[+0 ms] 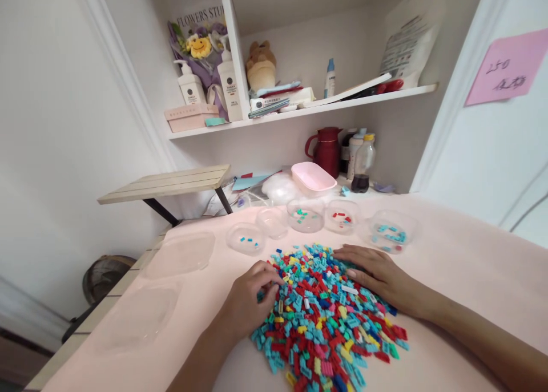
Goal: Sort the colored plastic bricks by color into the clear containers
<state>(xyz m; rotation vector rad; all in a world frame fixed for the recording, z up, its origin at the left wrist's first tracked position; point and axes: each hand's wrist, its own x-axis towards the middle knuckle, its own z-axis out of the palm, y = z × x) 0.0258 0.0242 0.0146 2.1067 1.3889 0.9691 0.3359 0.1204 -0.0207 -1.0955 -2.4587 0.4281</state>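
A heap of small coloured plastic bricks [325, 312], mostly blue, red and yellow, lies on the pink table [462, 266] in front of me. My left hand [250, 300] rests at the heap's left edge, its fingers curled in a pinch on the bricks there. My right hand [377, 272] lies flat on the heap's right upper side, fingers stretched out toward the middle. Behind the heap stands a row of clear round bowls: one with a few blue bricks [246, 238], one almost bare [274, 222], one with teal pieces [306, 215], one with red pieces [341, 216], one with light blue pieces [391, 232].
Two clear flat lids or trays [182, 254] [137, 318] lie on the table's left side. A pink tub [313, 178], red jug [327, 149] and bottles [362, 158] stand at the back. Above them a shelf [299, 112] carries bottles and a plush toy. A wooden slat stand [171, 184] sits at left.
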